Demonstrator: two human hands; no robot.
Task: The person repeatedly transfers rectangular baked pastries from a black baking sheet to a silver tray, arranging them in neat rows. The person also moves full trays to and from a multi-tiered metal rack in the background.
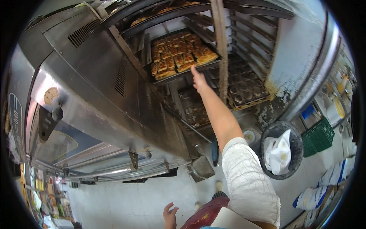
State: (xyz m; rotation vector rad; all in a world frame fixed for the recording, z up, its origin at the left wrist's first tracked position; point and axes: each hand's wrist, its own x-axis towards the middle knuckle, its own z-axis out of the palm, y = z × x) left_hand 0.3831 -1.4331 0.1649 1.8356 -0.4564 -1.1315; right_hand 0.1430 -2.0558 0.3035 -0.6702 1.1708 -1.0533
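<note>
My right hand (198, 79) reaches to the front rim of a dark baking tray (168, 79) that sits in a metal rack; whether its fingers grip the rim cannot be told. Rows of browned pastries (177, 54) fill that tray. Low at the bottom of the view, my left hand (170, 214) hangs over the floor with its fingers apart, holding nothing. Below the pastry tray lies a dark, stained tray (196, 110). To the right, behind the rack's upright post (220, 48), is a pan with round moulds (244, 83).
A large steel oven (94, 94) with handles stands left of the rack. A metal dustpan (201, 169) is on the floor below. On the right are a black bin (283, 174) with a white bag, a green plastic crate (318, 138) and blue-and-white sacks (311, 197).
</note>
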